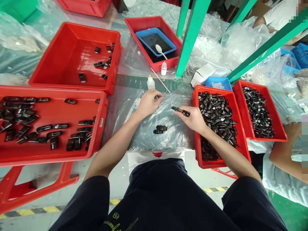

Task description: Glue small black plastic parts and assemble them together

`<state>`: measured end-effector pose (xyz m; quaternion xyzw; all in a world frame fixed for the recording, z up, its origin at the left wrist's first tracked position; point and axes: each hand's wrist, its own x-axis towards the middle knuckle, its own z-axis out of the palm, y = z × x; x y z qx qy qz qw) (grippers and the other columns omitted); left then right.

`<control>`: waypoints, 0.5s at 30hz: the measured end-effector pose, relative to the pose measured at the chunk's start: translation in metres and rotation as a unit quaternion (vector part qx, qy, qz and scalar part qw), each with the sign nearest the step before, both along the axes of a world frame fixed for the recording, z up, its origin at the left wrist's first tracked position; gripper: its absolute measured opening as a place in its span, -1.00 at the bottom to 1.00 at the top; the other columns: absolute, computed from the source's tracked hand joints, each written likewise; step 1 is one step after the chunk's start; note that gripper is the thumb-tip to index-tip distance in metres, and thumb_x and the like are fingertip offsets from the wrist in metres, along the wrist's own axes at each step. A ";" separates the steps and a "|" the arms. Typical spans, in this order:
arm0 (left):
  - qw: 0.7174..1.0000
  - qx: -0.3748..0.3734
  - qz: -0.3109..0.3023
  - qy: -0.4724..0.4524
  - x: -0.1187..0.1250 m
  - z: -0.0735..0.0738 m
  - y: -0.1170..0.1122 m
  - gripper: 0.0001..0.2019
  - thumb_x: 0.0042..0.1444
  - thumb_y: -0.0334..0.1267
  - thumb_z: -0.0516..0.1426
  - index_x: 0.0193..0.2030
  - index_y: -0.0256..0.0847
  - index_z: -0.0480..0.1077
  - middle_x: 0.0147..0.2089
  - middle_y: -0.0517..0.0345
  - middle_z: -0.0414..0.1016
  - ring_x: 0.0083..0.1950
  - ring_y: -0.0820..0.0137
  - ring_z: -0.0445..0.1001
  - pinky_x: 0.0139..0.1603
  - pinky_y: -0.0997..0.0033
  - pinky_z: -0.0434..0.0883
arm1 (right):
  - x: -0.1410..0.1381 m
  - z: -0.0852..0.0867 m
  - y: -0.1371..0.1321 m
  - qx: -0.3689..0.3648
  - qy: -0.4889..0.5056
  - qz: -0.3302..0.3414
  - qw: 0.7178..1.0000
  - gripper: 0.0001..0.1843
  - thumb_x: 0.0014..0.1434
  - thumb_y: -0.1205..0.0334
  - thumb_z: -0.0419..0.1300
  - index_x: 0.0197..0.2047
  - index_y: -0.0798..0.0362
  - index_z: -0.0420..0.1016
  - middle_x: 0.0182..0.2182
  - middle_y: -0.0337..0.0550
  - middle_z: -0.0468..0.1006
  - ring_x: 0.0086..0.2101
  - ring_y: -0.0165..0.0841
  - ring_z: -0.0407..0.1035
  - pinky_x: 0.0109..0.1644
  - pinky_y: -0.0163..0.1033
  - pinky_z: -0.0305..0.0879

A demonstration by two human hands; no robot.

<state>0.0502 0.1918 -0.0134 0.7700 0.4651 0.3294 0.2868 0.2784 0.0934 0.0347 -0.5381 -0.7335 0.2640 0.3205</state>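
Note:
My right hand grips a slim, glossy black plastic part between thumb and fingers, just above the plastic-covered table. My left hand is curled, thumb and fingertips close together; whatever it may pinch is too small to make out. Right behind it stands a small white squeeze bottle with a yellowish tip. Two or so similar black parts lie on the table between my forearms. To the right, a red bin is heaped with many such pieces.
Red bins holding scattered black parts stand at left, one behind and one in front. A thin stick, a capped bottle and a blue tray with a white spoon lie farther back. Green posts rise behind.

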 end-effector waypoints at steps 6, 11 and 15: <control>0.934 -0.182 -0.103 -0.288 0.004 0.020 -0.027 -0.56 0.10 0.18 0.39 -0.30 -0.22 0.58 -0.31 0.10 0.56 -0.31 0.39 0.41 -0.21 0.34 0.35 | -0.001 0.001 0.000 0.002 0.031 0.008 0.999 -0.70 0.39 0.03 0.29 -0.15 0.07 0.73 -0.27 -0.14 0.75 -0.31 -0.25 0.56 -0.13 -0.22 0.41; 0.915 -0.220 -0.121 -0.314 0.011 0.026 -0.034 -0.53 0.02 0.20 0.45 -0.33 -0.23 0.60 -0.31 0.09 0.56 -0.28 0.38 0.41 -0.17 0.33 0.35 | 0.000 0.001 0.000 0.003 0.035 0.011 0.999 -0.67 0.40 -0.01 0.28 -0.16 0.09 0.73 -0.28 -0.13 0.75 -0.32 -0.26 0.55 -0.15 -0.21 0.42; 0.914 -0.224 -0.120 -0.316 0.012 0.024 -0.034 -0.51 -0.01 0.22 0.46 -0.33 -0.23 0.61 -0.31 0.10 0.56 -0.28 0.39 0.41 -0.17 0.34 0.34 | 0.001 0.000 0.000 0.007 0.045 0.017 0.999 -0.69 0.39 0.01 0.30 -0.16 0.08 0.73 -0.26 -0.13 0.76 -0.31 -0.24 0.58 -0.15 -0.21 0.44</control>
